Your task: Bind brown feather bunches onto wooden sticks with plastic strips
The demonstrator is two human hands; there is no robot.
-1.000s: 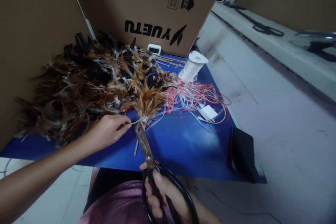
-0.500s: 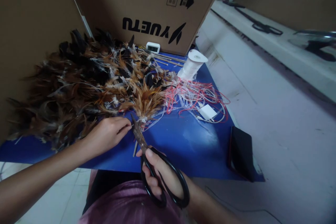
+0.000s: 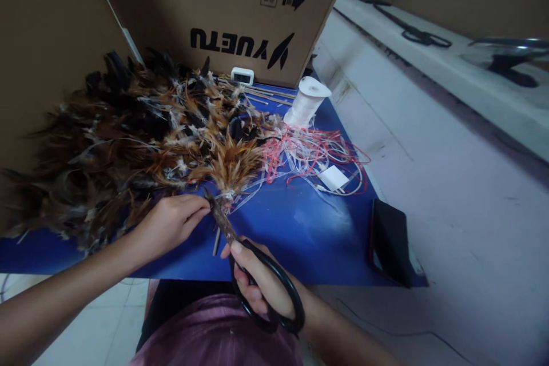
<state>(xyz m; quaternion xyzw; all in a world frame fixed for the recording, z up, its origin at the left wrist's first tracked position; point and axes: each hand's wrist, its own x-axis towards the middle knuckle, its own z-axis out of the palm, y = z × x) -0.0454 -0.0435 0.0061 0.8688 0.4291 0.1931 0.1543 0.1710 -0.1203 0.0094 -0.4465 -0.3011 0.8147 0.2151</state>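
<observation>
**Black-handled scissors with worn metal blades [image 3: 223, 225] beside a white-bound bundle of golden-brown feathers [image 3: 234, 167]**

Nearest the viewer, well below the bundle, is a person's purple fabric garment [image 3: 214, 329]. The right hand [image 3: 256, 281], on the near side of the bundle, is curled firmly around the scissors' handles; the blades lie almost together and point away, their tips just left of the bundle's bound base. The left hand [image 3: 178, 216], near-left of the bundle, has thumb and fingertips drawn together at the blade tips; whether a strand is pinched there cannot be told. A thin wooden stick [image 3: 217, 242] projects on the near side of the bundle, over the blue tabletop [image 3: 283, 240].

The bundle lies with its bound base toward the viewer and its feathers fanned away. Well to its right, on the near side, is a black rectangular phone [image 3: 390, 243]; nearer its right, a white plastic adapter [image 3: 333, 178] and tangled red and white strings [image 3: 317, 146]. A large heap of brown and black feathers [image 3: 124, 143] spreads to its left. Beyond the bundle stand a white spool of thread [image 3: 305, 104], a small white display device [image 3: 242, 76] and a brown cardboard box [image 3: 240, 0].
</observation>
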